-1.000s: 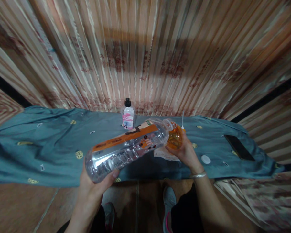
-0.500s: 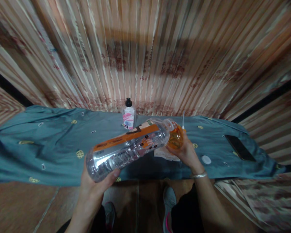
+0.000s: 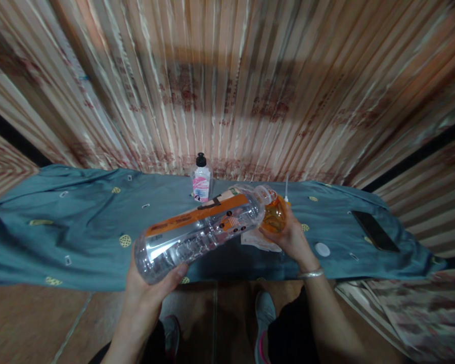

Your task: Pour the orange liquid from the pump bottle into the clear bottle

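Note:
My left hand is wrapped round the base of a large clear plastic bottle with an orange and silver label. The bottle is tilted, its neck pointing right and its base toward me. At its mouth, my right hand holds a small orange see-through bottle, whose opening meets the large bottle's neck. Some of the right fingers are hidden behind the orange bottle. Below the two bottles lies a pale, flat packet or cloth, partly covered by them.
A pump-top bottle with a black cap and pink label stands at the back of the teal cloth. A thin white tube rises behind my right hand. On the right lie a white round cap and a black phone. Curtains hang behind.

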Tool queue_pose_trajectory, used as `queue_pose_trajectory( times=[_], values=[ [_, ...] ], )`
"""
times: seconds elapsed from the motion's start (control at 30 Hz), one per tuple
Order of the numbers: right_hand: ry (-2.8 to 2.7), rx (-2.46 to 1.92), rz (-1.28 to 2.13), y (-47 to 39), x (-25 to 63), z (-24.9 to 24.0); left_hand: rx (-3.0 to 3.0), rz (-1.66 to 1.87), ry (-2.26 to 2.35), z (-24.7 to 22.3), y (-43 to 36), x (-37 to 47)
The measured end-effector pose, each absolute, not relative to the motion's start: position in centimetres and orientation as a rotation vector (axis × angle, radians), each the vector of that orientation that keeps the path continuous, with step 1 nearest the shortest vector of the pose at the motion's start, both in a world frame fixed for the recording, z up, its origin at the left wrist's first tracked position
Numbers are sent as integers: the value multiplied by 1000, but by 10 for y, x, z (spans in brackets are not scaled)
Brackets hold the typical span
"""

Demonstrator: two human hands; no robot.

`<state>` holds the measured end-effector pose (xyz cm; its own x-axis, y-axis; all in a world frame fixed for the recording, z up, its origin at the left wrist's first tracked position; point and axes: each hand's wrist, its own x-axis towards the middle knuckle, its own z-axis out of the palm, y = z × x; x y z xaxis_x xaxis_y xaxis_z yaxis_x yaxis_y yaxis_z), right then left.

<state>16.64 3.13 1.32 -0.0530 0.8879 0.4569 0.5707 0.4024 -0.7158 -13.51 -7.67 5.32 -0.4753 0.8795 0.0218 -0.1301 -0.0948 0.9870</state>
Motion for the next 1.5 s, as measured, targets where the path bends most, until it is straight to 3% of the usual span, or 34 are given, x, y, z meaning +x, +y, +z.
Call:
queue_pose_trajectory(
  times=[1.5],
  values=[
    [-1721, -1338, 464, 31, 169, 10, 902, 1618, 1397, 57, -77, -141]
  ],
)
